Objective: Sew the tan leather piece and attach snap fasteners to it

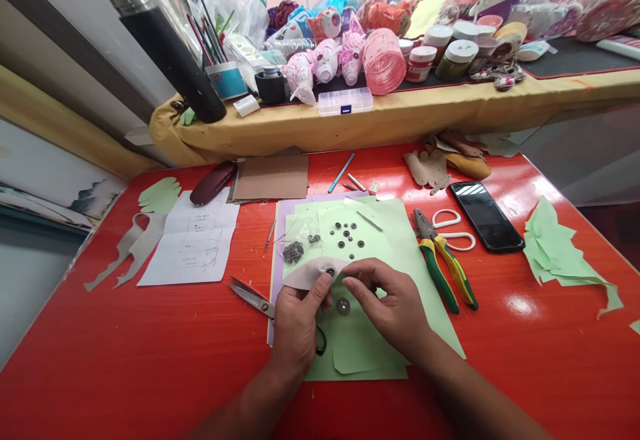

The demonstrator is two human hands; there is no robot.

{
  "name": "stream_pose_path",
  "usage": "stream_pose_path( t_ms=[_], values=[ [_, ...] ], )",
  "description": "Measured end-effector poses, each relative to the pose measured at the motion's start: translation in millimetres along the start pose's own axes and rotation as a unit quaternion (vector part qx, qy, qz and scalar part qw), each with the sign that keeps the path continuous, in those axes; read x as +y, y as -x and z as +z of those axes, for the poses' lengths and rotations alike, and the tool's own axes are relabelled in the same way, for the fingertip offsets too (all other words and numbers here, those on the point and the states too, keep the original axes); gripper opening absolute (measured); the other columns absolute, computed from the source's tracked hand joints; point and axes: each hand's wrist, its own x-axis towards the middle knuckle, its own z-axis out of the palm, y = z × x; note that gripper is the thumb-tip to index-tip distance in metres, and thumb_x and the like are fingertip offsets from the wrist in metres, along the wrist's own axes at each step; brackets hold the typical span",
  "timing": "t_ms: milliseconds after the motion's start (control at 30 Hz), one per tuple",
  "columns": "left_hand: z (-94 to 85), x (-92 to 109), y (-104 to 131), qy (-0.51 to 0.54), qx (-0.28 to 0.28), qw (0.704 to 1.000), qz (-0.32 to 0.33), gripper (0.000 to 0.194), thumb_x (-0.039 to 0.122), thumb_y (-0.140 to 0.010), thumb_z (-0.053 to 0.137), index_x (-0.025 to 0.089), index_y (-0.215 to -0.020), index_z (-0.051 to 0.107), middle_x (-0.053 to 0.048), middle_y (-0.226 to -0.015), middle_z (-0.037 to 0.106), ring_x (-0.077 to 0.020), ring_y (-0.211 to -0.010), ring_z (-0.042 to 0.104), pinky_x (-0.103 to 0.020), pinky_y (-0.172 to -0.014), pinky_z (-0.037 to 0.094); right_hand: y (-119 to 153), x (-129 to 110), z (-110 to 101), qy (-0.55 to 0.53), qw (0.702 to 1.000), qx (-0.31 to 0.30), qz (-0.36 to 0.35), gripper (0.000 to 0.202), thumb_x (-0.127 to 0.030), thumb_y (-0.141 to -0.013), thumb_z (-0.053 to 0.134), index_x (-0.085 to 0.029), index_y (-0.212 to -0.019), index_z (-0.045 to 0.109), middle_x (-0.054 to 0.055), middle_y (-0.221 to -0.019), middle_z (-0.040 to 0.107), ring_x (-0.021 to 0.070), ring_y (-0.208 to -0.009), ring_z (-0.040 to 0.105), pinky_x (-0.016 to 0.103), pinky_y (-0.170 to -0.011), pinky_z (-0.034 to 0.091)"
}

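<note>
My left hand (297, 320) pinches a pale grey piece of leather or felt (303, 273) between thumb and fingers. A dark round snap button (330, 272) sits in this piece, just above my left thumb. Beside its right edge, my right hand (387, 300) has thumb and index fingertips drawn together; whether something small is between them is hidden. Below the hands lies a round metal disc (343, 305) on green paper (370, 353). Several loose snap parts (346, 233) are spread beyond the hands, near a clear bag (305, 230) and a dark heap of snap parts (293, 252).
Scissors (253, 297) lie partly under my left hand. Right of the paper are pliers (440, 260), white-handled scissors (460, 240) and a phone (487, 217). A drawn sheet (193, 247) lies left. Jars (457, 57) and a black flask (165, 53) stand on the ledge.
</note>
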Motion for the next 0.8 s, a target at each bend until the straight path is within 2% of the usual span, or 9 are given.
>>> stream_pose_path(
  t_ms=[133, 333, 500, 633, 800],
  values=[
    [-0.7, -5.3, 2.8, -0.017, -0.001, 1.0, 0.007, 0.031, 0.045, -0.082, 0.086, 0.018, -0.089, 0.074, 0.004, -0.067, 0.058, -0.0108, -0.062, 0.048, -0.023, -0.058, 0.042, 2.4, 6.6, 2.4, 0.059, 0.996, -0.005, -0.062, 0.018, -0.03, -0.098, 0.068, -0.022, -0.112, 0.074, -0.004, -0.066, 0.056, 0.0124, -0.055, 0.051, 0.025, -0.055, 0.045],
    [-0.5, -4.0, 6.1, -0.029, -0.031, 0.998, 0.036, 0.029, 0.045, -0.089, 0.079, 0.017, -0.085, 0.074, 0.002, -0.066, 0.062, -0.0114, -0.063, 0.054, -0.023, -0.061, 0.046, 1.9, 6.1, 0.0, 0.116, 0.986, 0.01, -0.119, 0.014, -0.025, -0.1, 0.066, -0.021, -0.111, 0.072, -0.005, -0.064, 0.058, 0.0105, -0.052, 0.05, 0.023, -0.054, 0.043],
    [0.0, -1.2, 7.0, -0.045, -0.029, 0.998, 0.039, 0.033, 0.047, -0.091, 0.077, 0.016, -0.078, 0.075, 0.001, -0.063, 0.063, -0.0115, -0.06, 0.056, -0.023, -0.06, 0.047, 0.6, 5.9, -1.7, 0.147, 0.976, 0.016, -0.16, 0.013, -0.022, -0.1, 0.065, -0.021, -0.111, 0.071, -0.004, -0.066, 0.065, 0.0104, -0.051, 0.053, 0.023, -0.053, 0.042],
    [-1.1, -0.9, 6.9, -0.07, -0.023, 0.996, 0.039, 0.037, 0.048, -0.091, 0.076, 0.016, -0.074, 0.074, 0.0, -0.062, 0.064, -0.0123, -0.06, 0.057, -0.024, -0.06, 0.047, 0.5, 5.9, -2.0, 0.173, 0.97, 0.009, -0.172, 0.011, -0.023, -0.101, 0.065, -0.021, -0.11, 0.071, -0.003, -0.067, 0.066, 0.01, -0.049, 0.052, 0.023, -0.053, 0.041],
    [-2.5, 1.1, 8.7, -0.144, 0.003, 0.988, 0.058, 0.044, 0.05, -0.089, 0.076, 0.016, -0.062, 0.067, 0.0, -0.059, 0.06, -0.0126, -0.06, 0.055, -0.024, -0.059, 0.047, 0.6, 6.1, -1.1, 0.177, 0.971, 0.002, -0.157, 0.01, -0.023, -0.1, 0.063, -0.019, -0.108, 0.068, -0.005, -0.063, 0.059, 0.0098, -0.048, 0.05, 0.023, -0.051, 0.038]
  ],
)
